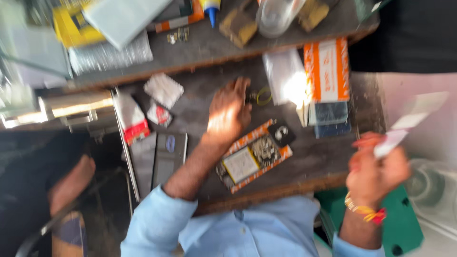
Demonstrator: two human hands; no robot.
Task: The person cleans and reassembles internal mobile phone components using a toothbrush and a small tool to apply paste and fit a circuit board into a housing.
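My left hand (229,112) lies palm down on the dark wooden bench, fingers stretched toward a small yellow ring (263,96). Just below that hand lies an opened phone (254,155) with an orange frame, its battery and circuit board showing. My right hand (376,169) is raised off the bench's right edge and grips a small pale flat piece (391,141). The frame is motion-blurred, so the piece's kind is unclear. A bracelet sits on my right wrist.
An orange-and-white box (327,70) and clear plastic bags (284,76) lie at the right of the bench. Two flat grey panels (170,157) and small packets (163,89) lie left. A raised shelf (209,47) behind holds boxes and a glue bottle (211,9). A green stool (404,223) stands at the lower right.
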